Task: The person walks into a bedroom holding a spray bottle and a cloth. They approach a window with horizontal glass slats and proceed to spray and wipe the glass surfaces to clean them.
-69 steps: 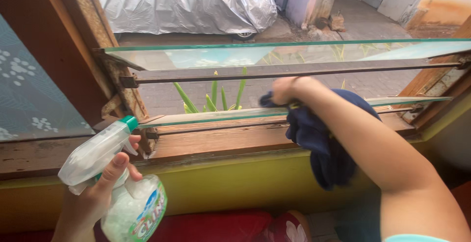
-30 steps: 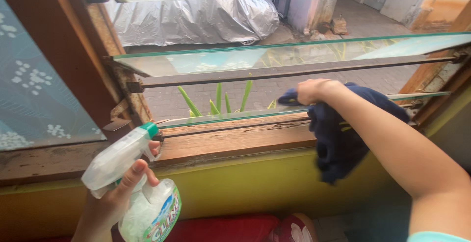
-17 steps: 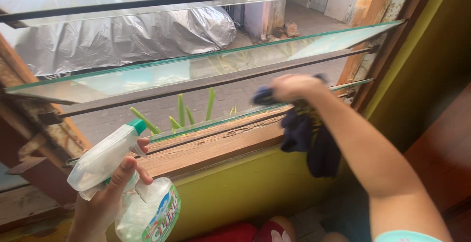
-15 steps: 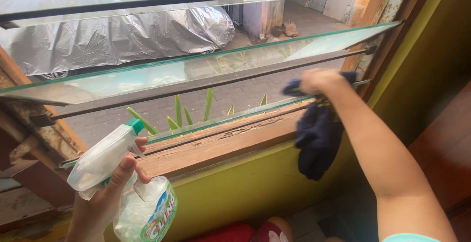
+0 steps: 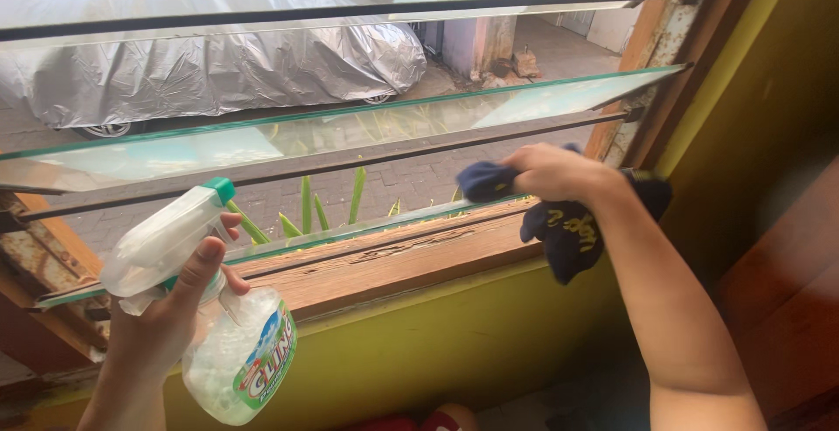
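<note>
Dark navy cloth [image 5: 559, 225], bunched in right hand [image 5: 551, 171], fingers closed around it, pressed on lowest glass louvre slat [image 5: 367, 225] above worn wooden sill [image 5: 384, 260]. Clear plastic spray bottle [image 5: 218, 326], left of cloth, gripped by left hand [image 5: 162, 317], finger on trigger.

The left hand [image 5: 162, 322] is raised at the lower left, fingers curled closed in a grip, index finger extended forward. The right arm reaches forward, bent at the elbow, its right hand [image 5: 551, 173] clenched, knuckles up.
</note>
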